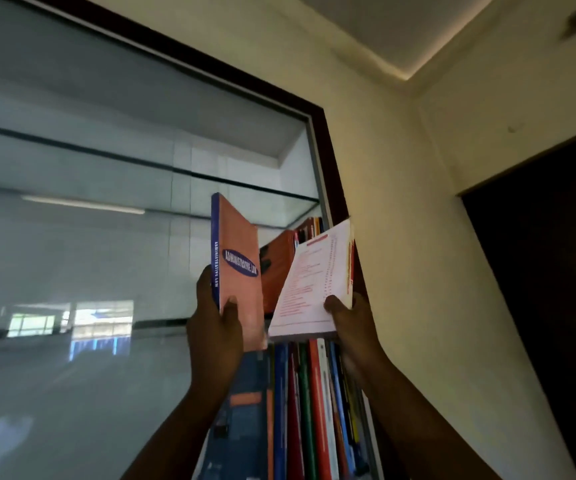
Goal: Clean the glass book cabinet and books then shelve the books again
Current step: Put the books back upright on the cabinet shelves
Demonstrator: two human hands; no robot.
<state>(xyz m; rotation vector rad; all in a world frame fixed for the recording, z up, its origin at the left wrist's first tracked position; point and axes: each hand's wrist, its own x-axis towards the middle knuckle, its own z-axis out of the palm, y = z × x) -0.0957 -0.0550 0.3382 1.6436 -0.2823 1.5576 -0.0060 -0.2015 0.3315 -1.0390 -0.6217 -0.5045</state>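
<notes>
Two hands (215, 327) (352, 323), each holding one book (239, 268) (314, 289). Two glass shelves (245, 183) (161, 322). About a dozen shelved books (309, 407) below; exact count unclear.

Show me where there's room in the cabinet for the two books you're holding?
The top glass shelf looks bare right across to the dark frame. The shelf below has space left of the leaning orange books. The bottom row of books is packed tight. The left hand holds the Administrative Law book, the right hand the white book.

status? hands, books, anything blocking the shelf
Left hand grips orange Administrative Law book, upright. Right hand grips white book, tilted. Shelved books behind; slot partly occupied.
</notes>
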